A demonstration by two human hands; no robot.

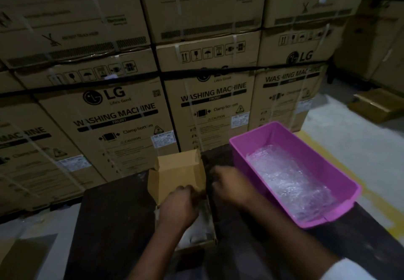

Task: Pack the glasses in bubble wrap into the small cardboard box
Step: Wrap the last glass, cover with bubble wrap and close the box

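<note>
Washing-machine cartons [122,113]: stacked wall behind the work surface; strapped; no part in the step.
Dark table [113,225]: bears the box and the tub; dim light, so detail is poor.
Small cardboard box [175,174]: open, far flap standing upright, side flaps out; sits left of the tub, apart from it; pale wrapped content [196,231] shows in its near end, probably bubble-wrapped glasses, though too dark to confirm.
Left hand [178,206]: over the box's middle, knuckles up, fingers curled downward toward the content; whether they grip anything I cannot tell; blurred.
Right hand [229,186]: at the box's right wall, fingers bent around or against the rim; whether it pinches the flap or only steadies it I cannot tell.
Pink plastic tub [251,146]: right of the box; holds a bundle of bubble wrap [290,181] lying along its floor; glasses inside the wrap not discernible.
Step in hand (judged): seating a wrapped piece into the box while holding the wall back.
Method advised: keep the right flap pressed outward so nothing snags; lower the bundle flat, not on end; press lightly on the wrap, never on a lens or arm; leave room at the far end for the next bundle; fold the flaps only when the wrap lies below the rim.
Risk (judged): low light hides loose wrap tails; feel along the edge for these before closing.
</note>
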